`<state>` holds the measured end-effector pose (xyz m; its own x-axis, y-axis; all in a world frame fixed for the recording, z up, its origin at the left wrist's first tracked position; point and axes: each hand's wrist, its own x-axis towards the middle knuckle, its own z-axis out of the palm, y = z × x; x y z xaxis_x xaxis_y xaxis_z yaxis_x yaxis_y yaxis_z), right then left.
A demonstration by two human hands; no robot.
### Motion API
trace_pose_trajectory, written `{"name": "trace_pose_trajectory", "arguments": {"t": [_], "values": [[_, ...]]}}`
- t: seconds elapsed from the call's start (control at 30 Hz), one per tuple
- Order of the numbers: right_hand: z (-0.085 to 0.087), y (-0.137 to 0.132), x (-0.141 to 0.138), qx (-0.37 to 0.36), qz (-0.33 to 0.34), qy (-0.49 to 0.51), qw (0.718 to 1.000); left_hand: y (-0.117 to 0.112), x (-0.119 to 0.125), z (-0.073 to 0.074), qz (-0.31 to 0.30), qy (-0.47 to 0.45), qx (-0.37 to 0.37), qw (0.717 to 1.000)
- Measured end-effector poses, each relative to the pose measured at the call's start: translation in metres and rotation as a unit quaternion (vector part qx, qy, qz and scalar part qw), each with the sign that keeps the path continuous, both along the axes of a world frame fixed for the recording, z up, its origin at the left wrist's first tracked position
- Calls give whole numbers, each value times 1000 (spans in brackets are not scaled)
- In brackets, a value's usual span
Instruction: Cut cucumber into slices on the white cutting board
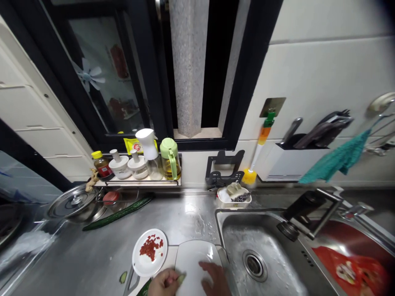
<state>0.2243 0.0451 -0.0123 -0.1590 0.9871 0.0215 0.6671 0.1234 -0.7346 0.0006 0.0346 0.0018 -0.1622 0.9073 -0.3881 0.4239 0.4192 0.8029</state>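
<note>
Steel counter (92,255) — cucumber piece (181,278) between both hands (189,281).

Lighting: moderate, artificial, from overhead; no daylight thru window (188,70), glass dark w/ faint reflections. Steel bench (92,255) and sink (256,246) show bright specular glare, esp. wet patch near centre. White board (197,259) slightly overexposed. Corners vignetted, top right nearly black. Strong wide-angle distortion: window frame and wall tiles splay outward, edges stretched. Left edge smeared, soft. Both hands (165,283) at bottom edge mildly blurred. Centre shelf items reasonably sharp. Shadows soft, short.
</note>
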Motion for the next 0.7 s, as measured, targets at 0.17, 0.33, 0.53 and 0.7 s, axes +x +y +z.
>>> {"name": "trace_pose_trajectory", "arguments": {"t": [0.17,0.33,0.53,0.7], "values": [[19,14,-29,-149,32,142,978,5,21,8,-7,-88,-12,996],[37,18,-31,-178,8,157,971,8,31,3,19,-164,-58,985],[33,20,-25,-169,4,165,972,11,42,-5,68,-208,-79,972],[25,24,-20,-163,-12,134,977,19,44,-10,81,-226,-109,965]]}}
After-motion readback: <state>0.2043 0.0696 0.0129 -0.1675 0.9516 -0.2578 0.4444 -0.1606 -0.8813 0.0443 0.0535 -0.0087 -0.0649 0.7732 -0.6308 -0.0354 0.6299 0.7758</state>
